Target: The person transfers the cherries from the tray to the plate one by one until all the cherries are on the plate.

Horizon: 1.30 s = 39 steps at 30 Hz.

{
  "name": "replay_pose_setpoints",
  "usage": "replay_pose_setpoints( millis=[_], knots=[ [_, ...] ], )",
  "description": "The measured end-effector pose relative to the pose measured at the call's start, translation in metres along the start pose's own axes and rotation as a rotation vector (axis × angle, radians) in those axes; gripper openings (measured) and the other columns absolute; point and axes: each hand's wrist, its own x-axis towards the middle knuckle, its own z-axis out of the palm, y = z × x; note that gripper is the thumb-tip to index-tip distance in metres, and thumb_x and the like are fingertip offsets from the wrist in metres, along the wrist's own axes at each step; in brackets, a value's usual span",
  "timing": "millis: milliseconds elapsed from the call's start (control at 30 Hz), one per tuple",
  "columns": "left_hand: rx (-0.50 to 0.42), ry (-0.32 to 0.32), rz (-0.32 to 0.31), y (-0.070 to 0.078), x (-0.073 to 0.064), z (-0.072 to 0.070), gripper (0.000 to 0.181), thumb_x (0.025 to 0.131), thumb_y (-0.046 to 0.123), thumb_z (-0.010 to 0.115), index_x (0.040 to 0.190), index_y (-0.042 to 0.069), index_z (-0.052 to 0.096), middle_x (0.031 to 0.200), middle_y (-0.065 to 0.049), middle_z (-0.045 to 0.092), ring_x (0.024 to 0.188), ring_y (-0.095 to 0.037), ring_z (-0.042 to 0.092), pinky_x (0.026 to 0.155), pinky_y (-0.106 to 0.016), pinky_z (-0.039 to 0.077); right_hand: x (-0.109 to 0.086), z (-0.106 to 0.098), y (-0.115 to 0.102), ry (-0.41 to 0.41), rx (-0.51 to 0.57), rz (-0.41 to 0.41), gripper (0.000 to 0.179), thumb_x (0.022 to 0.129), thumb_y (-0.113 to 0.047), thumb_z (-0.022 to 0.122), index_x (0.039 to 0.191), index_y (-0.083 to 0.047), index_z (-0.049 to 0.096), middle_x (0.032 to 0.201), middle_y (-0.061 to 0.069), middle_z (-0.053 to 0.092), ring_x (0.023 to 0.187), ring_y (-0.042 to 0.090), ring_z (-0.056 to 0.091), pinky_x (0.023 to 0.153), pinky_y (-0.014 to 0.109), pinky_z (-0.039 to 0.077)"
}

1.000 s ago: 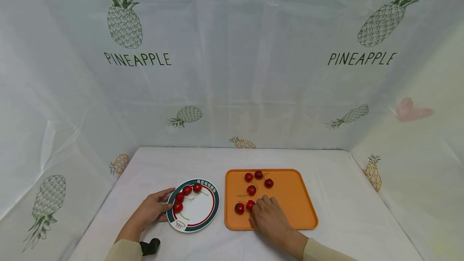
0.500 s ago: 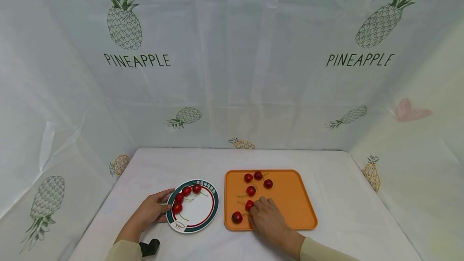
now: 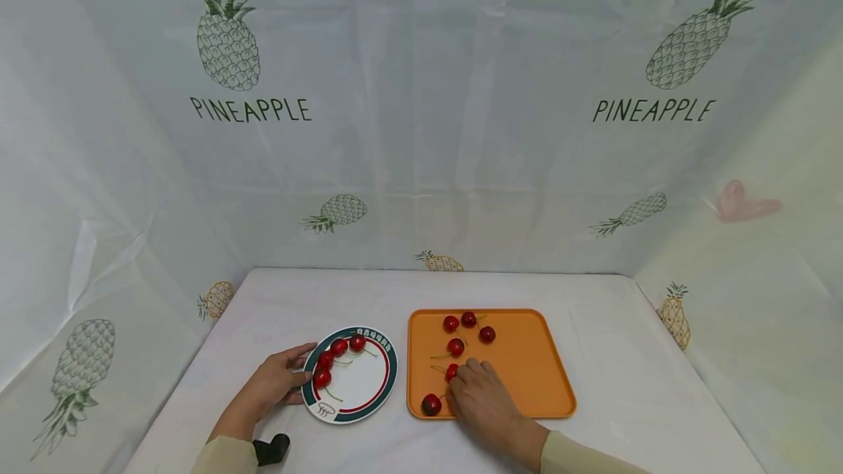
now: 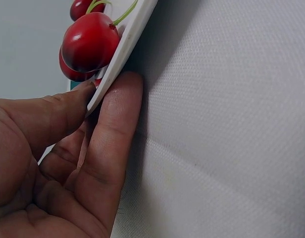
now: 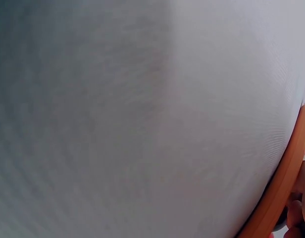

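My left hand point(image 3: 279, 375) pinches the left rim of a white plate point(image 3: 358, 386) with a green band. In the left wrist view, the thumb point(image 4: 68, 111) lies on top of the rim and a finger point(image 4: 118, 109) is underneath. Several red cherries point(image 3: 323, 377) with green stems line the plate's left side. Over the orange tray point(image 3: 527, 371), my right hand point(image 3: 484, 397) has its fingers curled at a cherry point(image 3: 451, 371), which they partly cover. Another cherry point(image 3: 431, 404) lies near the tray's front left corner, just left of that hand.
Further back on the tray lie several more cherries, one point(image 3: 456, 347) at mid-left and another point(image 3: 486, 334) farther right. The tray's raised edge point(image 5: 279, 193) crosses the right wrist view. A black object point(image 3: 272, 449) sits beside the left sleeve on the white-covered table point(image 3: 329, 291).
The cherry at the tray's left has rolled toward the front left corner. My right hand has shifted slightly left and covers more of the cherry at its fingertips. The left hand and plate stay put.
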Motion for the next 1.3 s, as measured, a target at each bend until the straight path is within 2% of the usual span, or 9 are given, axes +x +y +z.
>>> replay_pose_setpoints(
  millis=[267,500,600,733,933,1067,1233,1300],
  knots=[
    [0.007,-0.004,-0.002,0.000,0.000,-0.002,0.065,0.097,-0.003,0.068,0.157,0.012,0.051,0.147,-0.029,0.051,0.083,-0.020,0.070,0.073,-0.039,0.065,0.003,-0.001,-0.001,0.021,0.007,-0.015,0.017,0.092,-0.031,0.081,0.084,-0.017,0.074,0.080,-0.006,0.061,0.079,0.014,0.043,0.069,0.025,0.039],
    [0.022,0.006,0.012,0.000,0.000,-0.001,0.064,0.096,-0.003,0.069,0.156,0.011,0.051,0.143,-0.027,0.055,0.081,-0.020,0.070,0.072,-0.038,0.065,0.009,-0.009,0.003,0.168,-0.012,-0.065,0.017,0.087,-0.026,0.083,0.082,-0.018,0.069,0.076,-0.007,0.056,0.077,0.014,0.040,0.067,0.023,0.032],
    [0.020,0.006,0.014,0.000,0.000,-0.001,0.064,0.096,-0.003,0.069,0.156,0.011,0.051,0.143,-0.027,0.056,0.081,-0.019,0.070,0.072,-0.038,0.065,0.013,-0.013,0.005,0.197,-0.013,-0.069,0.019,0.087,-0.025,0.084,0.081,-0.017,0.068,0.076,-0.006,0.054,0.078,0.015,0.041,0.068,0.024,0.031],
    [0.017,0.006,0.012,0.000,0.000,0.000,0.064,0.097,-0.003,0.068,0.156,0.011,0.051,0.144,-0.027,0.056,0.082,-0.020,0.070,0.072,-0.038,0.065,0.020,-0.016,0.006,0.175,0.005,-0.047,0.020,0.090,-0.027,0.082,0.082,-0.017,0.066,0.079,-0.005,0.053,0.080,0.015,0.042,0.070,0.026,0.034],
    [0.020,0.012,0.005,0.000,0.000,0.000,0.064,0.097,-0.002,0.068,0.156,0.012,0.052,0.144,-0.027,0.056,0.082,-0.020,0.070,0.073,-0.038,0.065,0.031,-0.018,0.004,0.131,0.021,-0.028,0.018,0.095,-0.031,0.078,0.090,-0.017,0.067,0.085,-0.004,0.058,0.084,0.017,0.047,0.074,0.028,0.043],
    [0.022,0.009,0.005,0.001,0.000,0.000,0.063,0.097,-0.002,0.068,0.156,0.012,0.051,0.143,-0.026,0.056,0.083,-0.020,0.070,0.074,-0.038,0.065,0.041,-0.019,-0.003,0.107,0.026,-0.046,0.018,0.096,-0.033,0.077,0.095,-0.017,0.070,0.087,-0.004,0.058,0.087,0.016,0.046,0.077,0.028,0.043],
    [0.022,0.007,0.011,0.000,0.001,-0.001,0.063,0.097,-0.002,0.068,0.156,0.012,0.052,0.143,-0.025,0.056,0.083,-0.020,0.069,0.074,-0.038,0.065,0.058,-0.018,-0.019,0.123,-0.002,-0.098,0.018,0.096,-0.033,0.077,0.094,-0.016,0.071,0.083,-0.004,0.056,0.084,0.016,0.044,0.075,0.028,0.039],
    [0.019,0.008,0.013,0.001,0.000,-0.001,0.063,0.097,-0.002,0.068,0.156,0.012,0.052,0.143,-0.025,0.056,0.083,-0.021,0.070,0.073,-0.038,0.065,0.065,-0.017,-0.028,0.094,-0.026,-0.115,0.019,0.097,-0.035,0.076,0.095,-0.016,0.072,0.085,-0.004,0.058,0.085,0.017,0.045,0.076,0.027,0.040]
  ],
)
